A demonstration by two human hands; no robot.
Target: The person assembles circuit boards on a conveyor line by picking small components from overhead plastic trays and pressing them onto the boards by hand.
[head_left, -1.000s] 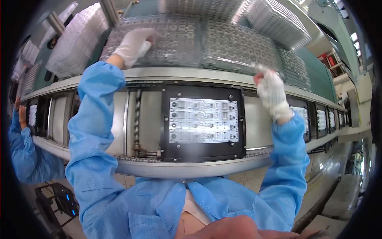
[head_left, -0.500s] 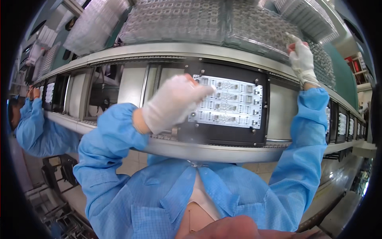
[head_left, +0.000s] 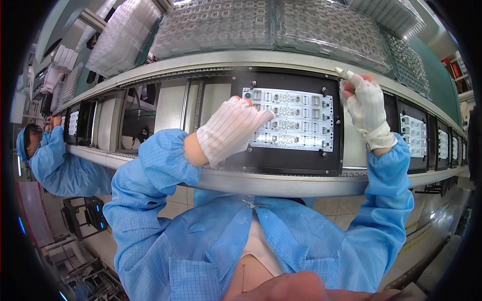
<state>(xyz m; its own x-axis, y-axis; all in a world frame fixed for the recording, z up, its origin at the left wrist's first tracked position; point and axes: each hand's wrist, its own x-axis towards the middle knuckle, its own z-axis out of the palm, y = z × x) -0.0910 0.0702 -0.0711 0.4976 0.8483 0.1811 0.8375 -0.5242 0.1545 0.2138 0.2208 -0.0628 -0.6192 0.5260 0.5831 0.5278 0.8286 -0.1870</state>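
Now | left hand (head_left: 232, 129) covers circuit board (head_left: 296, 120) | right hand (head_left: 368, 108) perhaps touching black carrier (head_left: 286, 160)

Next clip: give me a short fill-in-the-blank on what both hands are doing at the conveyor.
1. The left hand, in a white striped glove, rests on the pale circuit panel, which lies in a ____ carrier frame.
2. The right hand is at the frame's upper ____ corner.
3. Both sleeves are ____ in colour.
4. Behind the conveyor rail lie clear plastic ____ of small parts.

Missing words: black; right; blue; trays

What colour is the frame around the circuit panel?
Black; the frame shows best in the head view.
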